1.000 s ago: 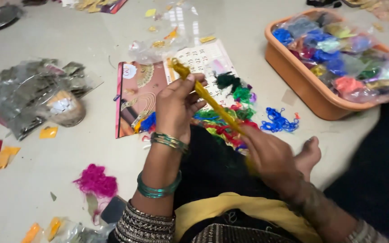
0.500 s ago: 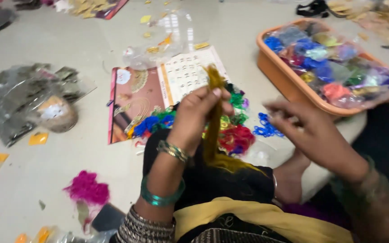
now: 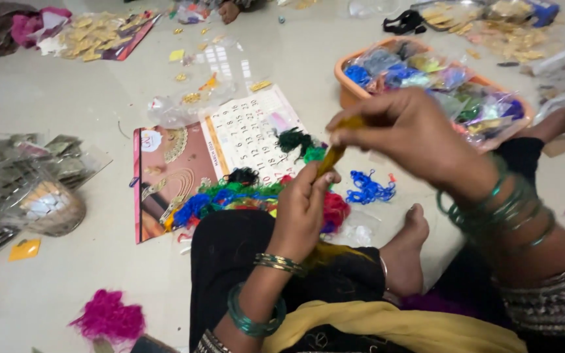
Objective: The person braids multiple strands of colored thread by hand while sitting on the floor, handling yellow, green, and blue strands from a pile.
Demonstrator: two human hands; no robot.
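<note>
A: What is held by the hands?

B: A bundle of yellow thread (image 3: 332,157) is gripped at both ends. The left hand (image 3: 301,212) is clenched round its lower end, approx. above the lap. The right hand (image 3: 405,131) is pinched on the upper end, fingers closed tight. The thread is stretched slantwise between the two hands, in the air over the floor's middle.

A: What is seen under the hands?

B: A heap of coloured thread (image 3: 230,196), green, blue, red & black, is spread on a calendar sheet (image 3: 246,134) laid flat on the floor (image 3: 86,261). A loose blue thread tangle (image 3: 369,188) is seen just beside it, near a bare foot (image 3: 408,252).

A: And at the edges?

B: An orange tray (image 3: 348,85) filled w/ bagged thread is placed toward the floor's far right. Clear packets (image 3: 8,183) are piled at the left edge. A pink thread tuft (image 3: 107,316) is seen at the near left. Gold-coloured bits (image 3: 99,33) are scattered at the far left corner.
</note>
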